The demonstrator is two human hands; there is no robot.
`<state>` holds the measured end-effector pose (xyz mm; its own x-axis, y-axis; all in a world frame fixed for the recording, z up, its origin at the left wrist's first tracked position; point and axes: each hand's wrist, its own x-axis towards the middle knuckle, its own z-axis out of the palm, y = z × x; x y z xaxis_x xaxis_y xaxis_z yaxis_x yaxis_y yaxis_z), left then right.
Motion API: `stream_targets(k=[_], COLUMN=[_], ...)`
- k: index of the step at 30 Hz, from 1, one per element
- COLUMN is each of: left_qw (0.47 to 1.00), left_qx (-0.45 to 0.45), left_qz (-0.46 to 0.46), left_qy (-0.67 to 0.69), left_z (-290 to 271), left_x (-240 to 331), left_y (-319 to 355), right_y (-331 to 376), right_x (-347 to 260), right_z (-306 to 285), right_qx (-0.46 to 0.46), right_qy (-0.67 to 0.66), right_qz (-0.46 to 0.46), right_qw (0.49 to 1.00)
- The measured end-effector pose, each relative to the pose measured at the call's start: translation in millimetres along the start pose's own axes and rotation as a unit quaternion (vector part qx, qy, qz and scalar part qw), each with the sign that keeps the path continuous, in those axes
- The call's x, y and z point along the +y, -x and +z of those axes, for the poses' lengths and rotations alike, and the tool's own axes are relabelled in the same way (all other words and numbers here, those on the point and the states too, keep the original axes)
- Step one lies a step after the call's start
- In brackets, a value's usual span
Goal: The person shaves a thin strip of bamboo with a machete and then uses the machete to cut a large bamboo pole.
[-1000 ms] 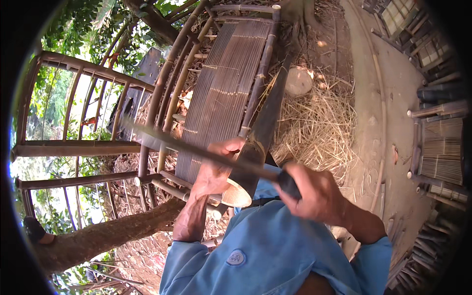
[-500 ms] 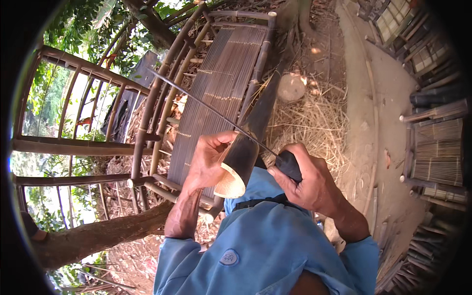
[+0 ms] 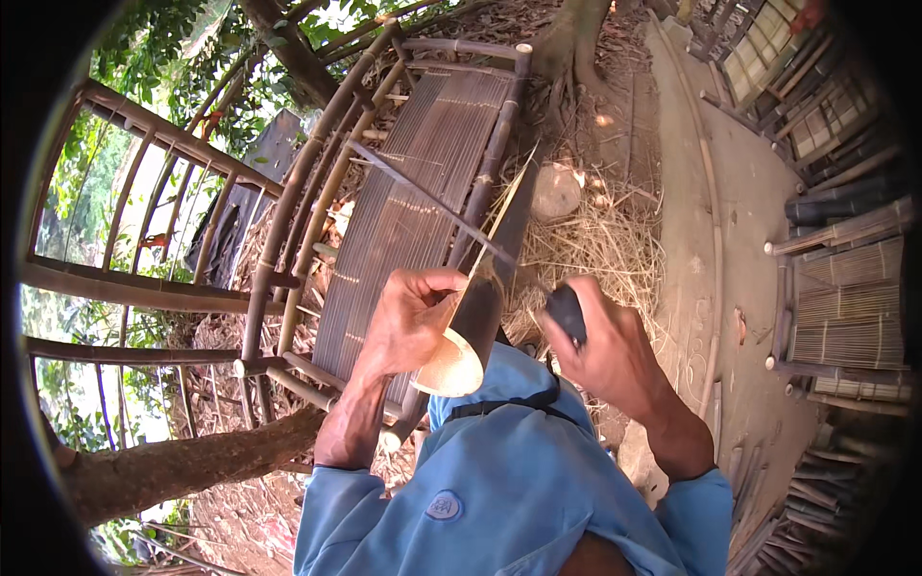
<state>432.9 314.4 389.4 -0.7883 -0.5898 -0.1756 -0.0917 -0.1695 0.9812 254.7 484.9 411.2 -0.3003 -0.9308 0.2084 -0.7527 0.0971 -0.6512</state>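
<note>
My left hand (image 3: 415,322) grips the left edge of a long split bamboo piece (image 3: 477,312). The bamboo is dark outside, with a pale cut end facing me, and stretches away from my lap. A pale strip-like edge (image 3: 507,206) shows along its left side. My right hand (image 3: 612,353) is closed round the black handle (image 3: 567,313) of a long knife. Its thin blade (image 3: 432,204) slants across above the bamboo, tip toward the far left; whether it touches the bamboo I cannot tell.
Beyond my left hand lies a bamboo bench (image 3: 423,173) with a slatted seat. A bamboo railing (image 3: 154,293) and a log (image 3: 182,470) are at left. Pale shavings (image 3: 595,250) surround a round stump (image 3: 557,190). More bamboo furniture (image 3: 850,298) stands at right.
The knife has shifted farther along the bamboo, away from me, and its blade has turned so more of its flat shows. The pale edge of the bamboo is now plainer. My left hand keeps its grip.
</note>
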Motion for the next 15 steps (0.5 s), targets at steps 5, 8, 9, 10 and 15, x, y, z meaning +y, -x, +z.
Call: stream_targets(k=[5, 8, 9, 10, 15], left_qw=[0.997, 0.999, 1.000, 0.999, 0.998], left_qx=[-0.008, -0.014, -0.019, -0.024, -0.052], left_qz=[0.060, -0.028, 0.000, 0.028, 0.012], left_qy=[-0.037, 0.006, -0.010, -0.025, 0.025], left_z=[-4.8, 4.8, -0.5, -5.5, -7.9], left_x=[-6.6, 9.0, 0.5, -7.9, 9.3], left_y=[-6.1, -11.6, -10.5, -10.0, -3.7], right_y=[3.7, -15.1, -8.4, -1.8, -2.0], right_x=[-24.5, 24.5, 21.5, 15.4, -28.3], right_z=[0.5, 0.5, -2.4, -9.1, -28.5], right_qx=[0.062, -0.027, -0.024, -0.021, 0.004], right_qy=[-0.051, 0.007, -0.010, -0.026, -0.051], right_qz=[-0.123, 0.102, 0.085, 0.068, -0.154], right_qw=[0.989, 0.994, 0.996, 0.997, 0.987])
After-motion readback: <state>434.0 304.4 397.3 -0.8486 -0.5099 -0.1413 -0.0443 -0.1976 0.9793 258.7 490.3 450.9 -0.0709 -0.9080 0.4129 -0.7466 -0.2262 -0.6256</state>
